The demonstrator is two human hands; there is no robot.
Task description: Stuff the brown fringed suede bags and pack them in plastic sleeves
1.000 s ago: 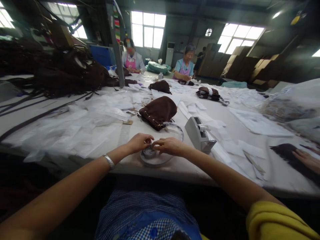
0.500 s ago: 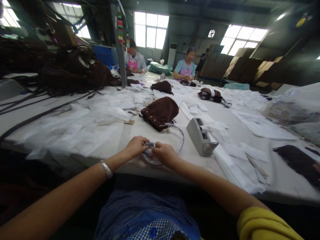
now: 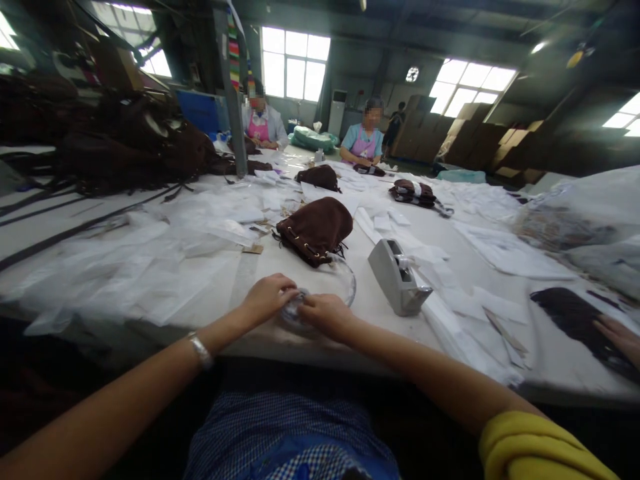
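At ten o'clock from the coil [image 3: 294,311], a tangled brown pile [image 3: 125,150] lies on the table [image 3: 275,267]. Between nine and ten, loose clear sheets [image 3: 140,260] spread almost to the table's near edge. At the far side, just before twelve, stands a person in white [image 3: 276,127].

The left hand [image 3: 270,297] has thumb and fingers drawn nearly together, pinching the coil's left side. The coil sits at the near edge, between the two hands and partly hidden by them. Between twelve and one lies the brown bag [image 3: 317,230], its mouth with metal rings turned toward the hands. The right hand [image 3: 325,315] is curled, its fingertips closed on the coil's right side. From the bag's mouth a wrapped strap [image 3: 354,285] bows out beyond the right hand.

Between two and three stands a grey dispenser [image 3: 397,280]; between one and two, farther off, a brown bundle [image 3: 413,192]. At three o'clock, a co-worker's hand [image 3: 619,337] touches a dark brown piece [image 3: 565,317].
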